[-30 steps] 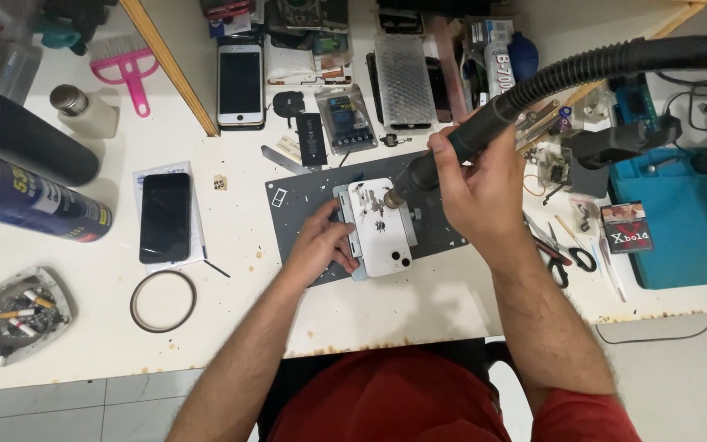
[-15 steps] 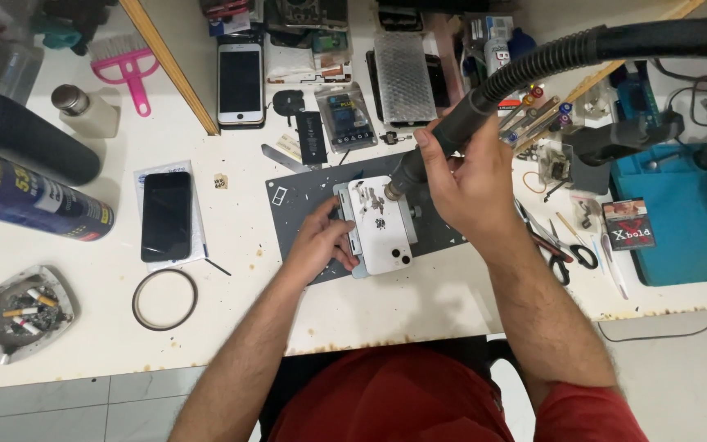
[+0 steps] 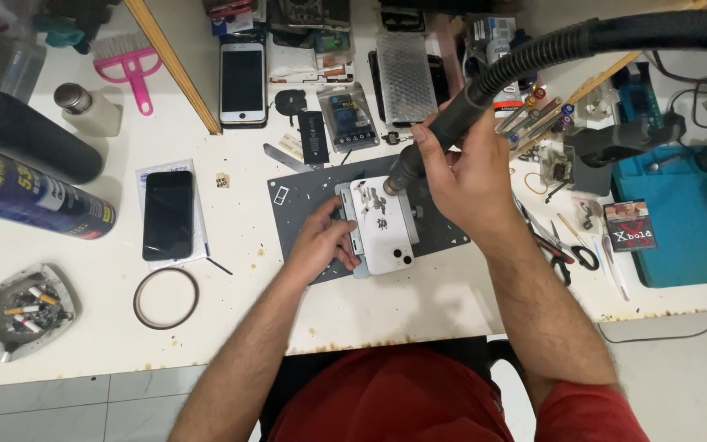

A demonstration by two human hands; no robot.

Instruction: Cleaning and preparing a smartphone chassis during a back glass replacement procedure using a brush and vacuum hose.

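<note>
Glossy phone, matt mat
Your white phone back (image 3: 384, 232) gleams smooth; dark work mat (image 3: 304, 193) looks matt, hose (image 3: 533, 51) ribbed black plastic

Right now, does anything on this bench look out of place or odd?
Yes: an ashtray with cigarette butts sits at the bench's front left corner, beside the repair work, and the table edge shows brownish stains. The white phone lies square on the dark mat.

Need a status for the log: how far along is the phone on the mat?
Done: white phone lies back-up in a holder on the grey mat. In hand: right hand aims the hose-fed nozzle at its top; left hand steadies it. Left: back remains on.
</note>
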